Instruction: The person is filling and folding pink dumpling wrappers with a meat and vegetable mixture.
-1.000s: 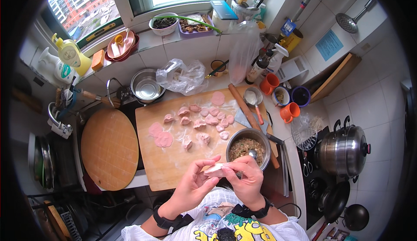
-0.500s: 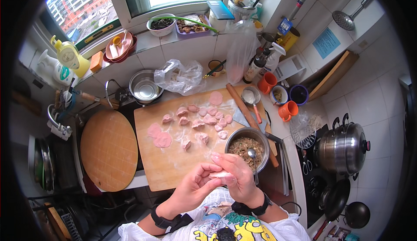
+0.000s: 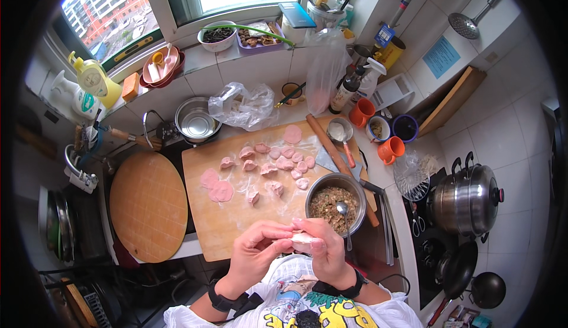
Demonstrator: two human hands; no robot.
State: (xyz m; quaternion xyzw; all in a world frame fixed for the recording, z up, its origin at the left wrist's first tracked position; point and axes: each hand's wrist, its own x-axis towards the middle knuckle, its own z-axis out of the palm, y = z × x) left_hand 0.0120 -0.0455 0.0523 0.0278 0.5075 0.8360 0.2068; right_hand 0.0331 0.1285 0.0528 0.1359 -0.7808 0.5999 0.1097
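Note:
Between my two hands is a pale pink dumpling [image 3: 303,238], its edge pinched by the fingers of both. My left hand [image 3: 260,250] grips it from the left with thumb and fingers. From the right, my right hand [image 3: 327,248] presses the other side. Both are held over the near edge of a floured wooden board [image 3: 236,227]. On the board sit several folded pink dumplings [image 3: 273,188], flat round wrappers [image 3: 220,191] and small dough pieces [image 3: 285,163]. Right beside my hands, a metal bowl of minced filling [image 3: 331,202] holds a spoon [image 3: 342,208].
A rolling pin [image 3: 331,150] and a cleaver [image 3: 371,186] lie along the board's right side. A round board [image 3: 148,207] is at left. Orange cups [image 3: 361,112] stand behind right, and a steel pot [image 3: 467,202] is on the stove. A plastic bag [image 3: 244,106] lies behind the board.
My hands have drawn slightly apart and down, and the fingers have shifted along the dumpling's edge. More of the dumpling shows between them now.

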